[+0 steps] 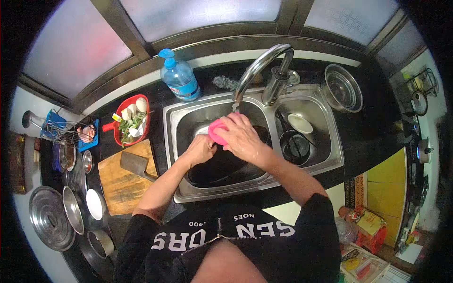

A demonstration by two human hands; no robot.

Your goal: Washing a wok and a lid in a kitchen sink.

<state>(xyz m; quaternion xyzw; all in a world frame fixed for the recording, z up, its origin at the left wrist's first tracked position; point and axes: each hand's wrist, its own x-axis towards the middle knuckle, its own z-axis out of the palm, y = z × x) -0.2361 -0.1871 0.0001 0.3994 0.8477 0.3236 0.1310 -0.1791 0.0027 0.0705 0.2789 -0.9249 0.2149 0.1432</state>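
Note:
My right hand [244,138] grips a bright pink cloth or sponge [217,131] under the tip of the chrome faucet [253,69], where some water shows. My left hand [201,150] is curled just left of the pink piece, its fingers bent over the basin. What those fingers grasp is hidden. Below both hands, a large dark pan, likely a wok [223,168], fills much of the left basin of the stainless steel double sink [170,141]. In the right basin lie a pale bowl [300,123] and a black-handled dark vessel [295,146].
A blue pump bottle [180,79] stands behind the sink beside a steel scrubber [225,82]. Leftward are a red colander [116,123] of vegetables and a wooden cutting board [116,187] bearing a metal turner [134,164]. Steel bowls [343,88] sit right of the sink.

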